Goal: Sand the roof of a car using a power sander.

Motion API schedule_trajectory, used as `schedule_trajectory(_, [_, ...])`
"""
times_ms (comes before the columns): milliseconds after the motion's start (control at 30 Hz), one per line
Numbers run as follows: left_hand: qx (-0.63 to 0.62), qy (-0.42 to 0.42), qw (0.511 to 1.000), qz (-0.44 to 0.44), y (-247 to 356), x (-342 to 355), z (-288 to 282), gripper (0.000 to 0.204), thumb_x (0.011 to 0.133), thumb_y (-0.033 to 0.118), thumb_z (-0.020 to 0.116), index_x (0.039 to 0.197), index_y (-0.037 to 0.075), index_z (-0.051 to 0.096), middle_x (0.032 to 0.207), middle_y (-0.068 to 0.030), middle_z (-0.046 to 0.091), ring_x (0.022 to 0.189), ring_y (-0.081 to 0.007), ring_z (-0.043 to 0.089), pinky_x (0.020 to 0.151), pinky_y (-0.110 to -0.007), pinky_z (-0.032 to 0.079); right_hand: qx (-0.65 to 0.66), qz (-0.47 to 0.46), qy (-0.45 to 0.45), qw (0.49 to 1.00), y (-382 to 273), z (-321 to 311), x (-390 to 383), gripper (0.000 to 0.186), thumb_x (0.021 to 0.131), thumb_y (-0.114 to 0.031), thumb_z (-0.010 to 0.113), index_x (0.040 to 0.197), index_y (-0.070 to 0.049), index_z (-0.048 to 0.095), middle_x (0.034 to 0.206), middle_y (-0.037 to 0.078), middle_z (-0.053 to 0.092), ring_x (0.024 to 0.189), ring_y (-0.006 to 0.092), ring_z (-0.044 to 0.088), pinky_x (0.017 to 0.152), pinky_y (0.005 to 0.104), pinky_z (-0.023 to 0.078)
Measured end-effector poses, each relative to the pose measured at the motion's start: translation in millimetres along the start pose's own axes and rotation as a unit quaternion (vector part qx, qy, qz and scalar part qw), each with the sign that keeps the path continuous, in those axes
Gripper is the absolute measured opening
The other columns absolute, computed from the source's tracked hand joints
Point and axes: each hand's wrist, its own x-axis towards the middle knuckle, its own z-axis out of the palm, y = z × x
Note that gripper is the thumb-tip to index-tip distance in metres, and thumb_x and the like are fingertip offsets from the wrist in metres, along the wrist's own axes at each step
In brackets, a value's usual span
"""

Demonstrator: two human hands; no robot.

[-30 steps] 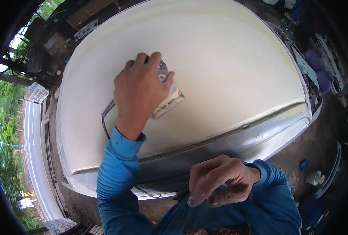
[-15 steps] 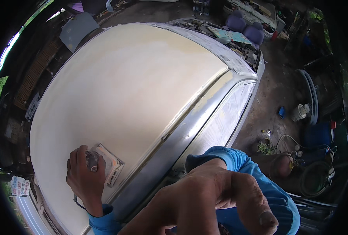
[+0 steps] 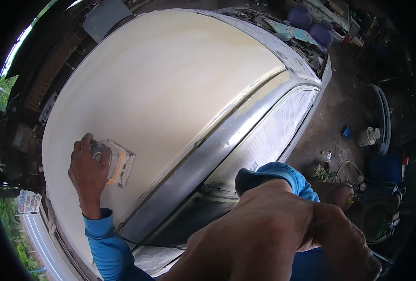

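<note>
Left hand [image 3: 87, 172] partly hides sander [image 3: 120, 164]; right hand [image 3: 269, 229] — cut off below.

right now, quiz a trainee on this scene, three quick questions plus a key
1. Which hand holds the sander?
2. True or false: the sander rests on the cream car roof.
3. Pick one: what colour are the person's sleeves? a) red b) blue c) white

Key: 1. The left hand. 2. True. 3. b
</note>
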Motion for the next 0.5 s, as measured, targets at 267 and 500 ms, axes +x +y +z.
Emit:
schedule_trajectory(267, [0.027,-0.011,0.998,-0.062,-22.8,33.2,12.6,0.047,0.085,0.037,0.071,0.123,0.012,0.061,0.109,-0.0134,0.066,0.095,-0.0325,0.070,0.076,-0.046,0.058,-0.374,0.091,0.170,0.907,-22.1,-22.2,-22.7,0.031,0.086,-0.024,0.075,0.101,0.003,0.072,0.088,0.013,0.066,0.066,0.0108,0.054,0.062,0.0247,0.043])
schedule_trajectory(500, [0.021,-0.021,0.996,-0.087,-13.6,33.3,13.9,0.048,0.084,0.039,0.071,0.122,0.011,0.062,0.104,-0.0136,0.067,0.090,-0.0337,0.070,0.075,-0.046,0.058,-0.667,0.211,0.186,0.690,-17.3,-88.9,-51.4,0.022,0.082,-0.005,0.073,0.103,0.000,0.070,0.087,0.007,0.061,0.068,0.0128,0.051,0.063,0.0260,0.042])
